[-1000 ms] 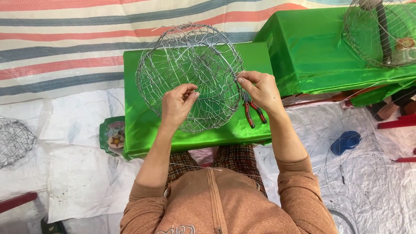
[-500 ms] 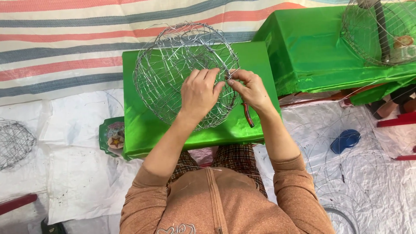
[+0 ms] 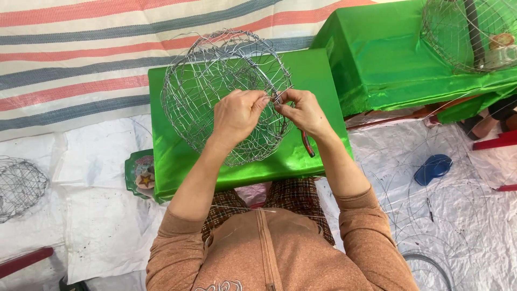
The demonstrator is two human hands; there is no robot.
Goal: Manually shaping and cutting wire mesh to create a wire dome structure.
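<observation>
Our left hand (image 3: 237, 113) and right hand (image 3: 304, 110) meet fingertip to fingertip at the right rim of the round wire basket (image 3: 226, 94), which takes up most of the green-covered stand (image 3: 172, 156). We have bare green cloth only in a narrow strip to the right of the basket, and red-handled pliers (image 3: 308, 145) lie there just under our right wrist. Further right, a second green-covered stand (image 3: 388, 64) rises close by, carrying another wire basket (image 3: 468, 32). On the white sheet to our right lie wire hoops (image 3: 431, 215) and a blue object (image 3: 433, 167); a third wire basket (image 3: 19, 186) sits well off to the left.
</observation>
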